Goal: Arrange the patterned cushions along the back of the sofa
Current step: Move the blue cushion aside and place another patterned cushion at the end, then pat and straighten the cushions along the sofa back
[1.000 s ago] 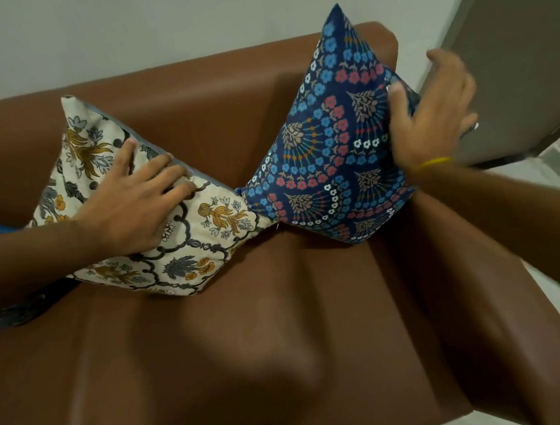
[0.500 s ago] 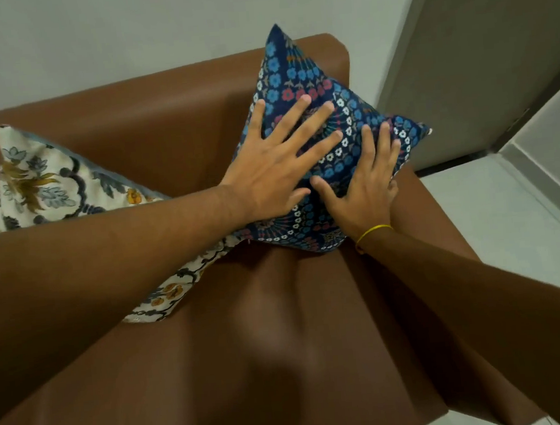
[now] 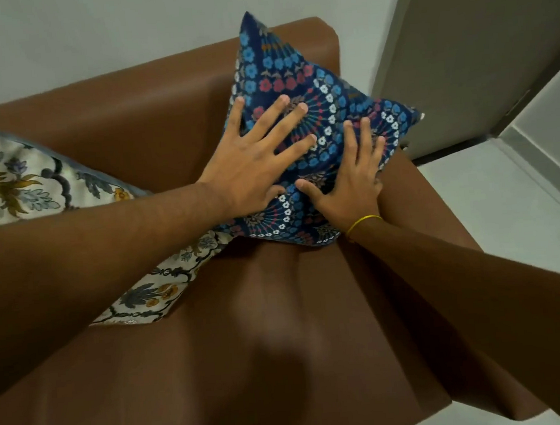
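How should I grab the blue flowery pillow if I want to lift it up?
Probably by its two side corners. The blue cushion stands on a point like a diamond against the sofa back, so come from the front and pinch the free right corner and the left one, near the cream cushion.

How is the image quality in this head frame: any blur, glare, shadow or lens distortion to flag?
Head view: soft, even indoor light, with no hard glare; a dull sheen on the sofa backrest. A diffuse shadow falls on the seat. Both hands and the blue cushion look fairly sharp; the near forearms are dark. Wide-angle distortion tilts the door edge.
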